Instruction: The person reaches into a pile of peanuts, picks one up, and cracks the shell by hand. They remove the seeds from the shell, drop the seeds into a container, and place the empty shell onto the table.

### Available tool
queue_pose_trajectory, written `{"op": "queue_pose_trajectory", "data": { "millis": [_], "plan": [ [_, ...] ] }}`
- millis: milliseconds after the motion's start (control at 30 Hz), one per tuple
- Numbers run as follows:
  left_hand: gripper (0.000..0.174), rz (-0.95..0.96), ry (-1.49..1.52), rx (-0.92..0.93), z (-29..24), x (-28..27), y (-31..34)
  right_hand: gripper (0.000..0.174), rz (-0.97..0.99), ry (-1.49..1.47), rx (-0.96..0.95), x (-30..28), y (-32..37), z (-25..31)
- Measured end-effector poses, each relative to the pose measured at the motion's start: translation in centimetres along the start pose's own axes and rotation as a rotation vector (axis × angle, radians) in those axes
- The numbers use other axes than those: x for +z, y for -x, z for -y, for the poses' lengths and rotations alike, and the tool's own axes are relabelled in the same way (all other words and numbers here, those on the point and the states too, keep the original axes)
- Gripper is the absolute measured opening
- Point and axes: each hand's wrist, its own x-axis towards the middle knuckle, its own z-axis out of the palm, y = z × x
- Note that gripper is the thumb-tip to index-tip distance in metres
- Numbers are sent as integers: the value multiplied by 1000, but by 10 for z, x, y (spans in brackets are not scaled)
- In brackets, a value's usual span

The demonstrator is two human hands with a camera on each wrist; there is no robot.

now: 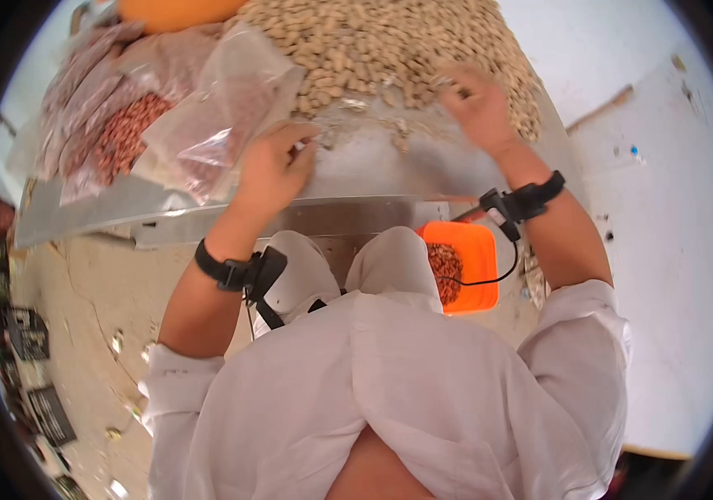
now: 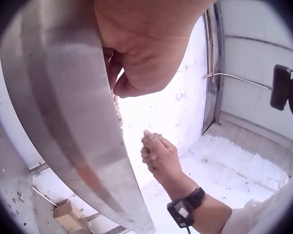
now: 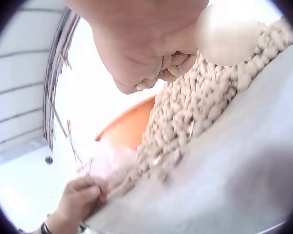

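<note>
On a metal table (image 1: 381, 171) lies a large heap of unshelled peanuts (image 1: 365, 46). My right hand (image 1: 480, 104) is at the heap's near right side; its curled fingers hold peanuts (image 3: 173, 63) against the palm in the right wrist view. My left hand (image 1: 277, 162) is over the table near its front edge, beside a clear plastic bag (image 1: 235, 100) of reddish kernels. The left thumb and fingers are bent toward each other; a small pale spot shows between them, and I cannot tell whether it is something held.
More bags hold red peanut kernels (image 1: 127, 133) at the table's left, with an orange container (image 1: 177, 12) behind. Broken shells (image 1: 402, 133) lie before the heap. Below the front edge, beside my knees, an orange basin (image 1: 480, 267) contains reddish kernels. A white wall (image 1: 673, 250) is at right.
</note>
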Motion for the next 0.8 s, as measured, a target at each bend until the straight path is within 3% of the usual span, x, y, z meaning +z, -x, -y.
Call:
{"op": "queue_pose_trajectory", "data": {
  "millis": [33, 100, 167, 267, 400, 467, 567, 667, 767, 800],
  "plan": [
    [18, -5, -2, 12, 5, -6, 2, 28, -117, -64, 5, -22, 5, 2],
    [18, 24, -54, 30, 1, 4, -4, 24, -222, -70, 412, -77, 47, -17],
    [17, 38, -76, 11, -2, 10, -6, 21, -376, -193, 597, -121, 98, -44],
    [16, 58, -97, 22, -9, 12, -4, 21, -425, -53, 828, -159, 185, -54],
    [15, 85, -145, 18, -11, 15, -4, 20, -415, 100, 851, -133, 294, -75],
    [15, 86, -144, 18, -12, 19, -4, 25, -392, -1, 1008, -107, 347, -104],
    [16, 66, -166, 17, -11, 19, -4, 32, -47, 296, 1008, -68, 393, -135],
    [20, 49, -189, 3, -12, 18, -3, 35, 63, 369, 949, -39, 429, -151],
    [24, 63, -190, -44, -11, 19, -4, 39, 107, 179, 1310, -42, 427, -155],
    [26, 71, -184, -62, -11, 19, -5, 38, 48, 226, 1348, -47, 425, -158]
  ]
}}
